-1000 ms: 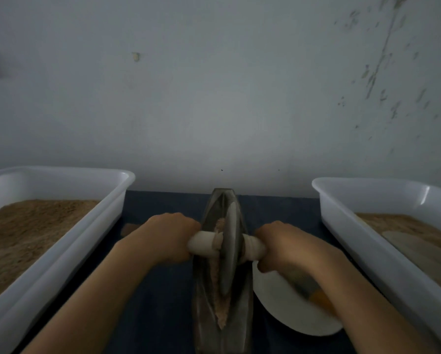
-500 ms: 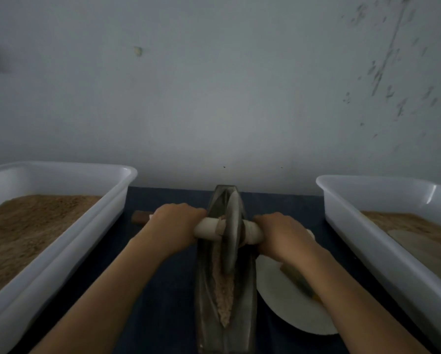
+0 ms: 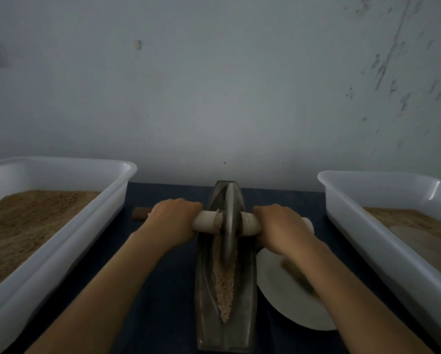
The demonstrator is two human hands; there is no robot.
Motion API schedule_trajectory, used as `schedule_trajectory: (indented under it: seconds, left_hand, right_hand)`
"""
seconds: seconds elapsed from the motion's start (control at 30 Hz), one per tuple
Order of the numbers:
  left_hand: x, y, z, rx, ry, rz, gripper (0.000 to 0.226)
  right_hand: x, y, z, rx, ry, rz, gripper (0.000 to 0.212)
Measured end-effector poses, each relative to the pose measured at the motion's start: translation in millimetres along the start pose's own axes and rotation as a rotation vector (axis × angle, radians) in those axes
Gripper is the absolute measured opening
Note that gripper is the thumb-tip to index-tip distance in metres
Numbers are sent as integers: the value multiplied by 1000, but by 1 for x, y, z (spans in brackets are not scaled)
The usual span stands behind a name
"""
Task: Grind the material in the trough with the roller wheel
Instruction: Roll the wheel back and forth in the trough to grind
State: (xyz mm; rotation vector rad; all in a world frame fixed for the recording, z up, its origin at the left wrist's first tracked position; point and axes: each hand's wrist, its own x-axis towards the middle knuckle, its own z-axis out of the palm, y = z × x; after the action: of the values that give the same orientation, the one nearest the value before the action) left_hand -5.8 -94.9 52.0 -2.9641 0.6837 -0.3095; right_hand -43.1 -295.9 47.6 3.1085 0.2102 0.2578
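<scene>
Dark metal boat-shaped trough (image 3: 224,325) lies lengthwise at bench centre, pointing at the wall; tan coarse-ground material (image 3: 224,284) sits in its groove, mostly in the near half, tapering to a point toward the camera. Grey metal disc roller wheel (image 3: 230,221) stands upright on edge in the far half of the trough, rim down in the groove at the far end of the material. Pale cylindrical axle handle (image 3: 206,221) runs crosswise through the wheel. Left hand (image 3: 174,219) wraps fingers round the handle left of the trough; right hand (image 3: 280,224) wraps fingers round the right end, both tight against the wheel. Step in hand: a rolling stroke, judged near its far limit. To do it well: press evenly on both ends so the disc stays vertical and centred, roll the full groove length through the heap, keep the wrists level, and don't let the rim ride up the trough wall or push grain over the lip. Right of the trough, touching or just beside it, white round plate (image 3: 286,302), with a brownish tool lying on it, too blurred to identify. Left of the trough, small brown stub (image 3: 139,213), partly hidden. Farther left, white plastic tub (image 3: 61,236) of brown powder; farther right, another white plastic tub (image 3: 367,215) with similar powder. Dark blue bench (image 3: 163,315) beneath. No brands, labels or writing readable.
</scene>
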Motion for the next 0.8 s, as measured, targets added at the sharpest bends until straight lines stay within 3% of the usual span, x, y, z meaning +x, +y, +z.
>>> schedule_trajectory:
  seconds: [0.13, 0.27, 0.4, 0.6, 0.8]
  left_hand:
    - [-13, 4, -20, 6, -215, 70, 39]
    - [-24, 6, -35, -7, -402, 143, 35]
    - [-27, 5, -38, -14, -459, 169, 31]
    - [-13, 2, -23, -38, -265, 103, 37]
    - [1, 3, -2, 41, 101, 25, 24]
  right_hand:
    - [-15, -4, -24, 37, -294, -52, 14]
    - [-29, -8, -40, 46, -432, -99, 16]
    - [-31, -8, -43, 67, -501, -100, 20]
    - [-13, -5, -23, 39, -322, -49, 17]
    - [2, 2, 4, 6, 44, 30, 16]
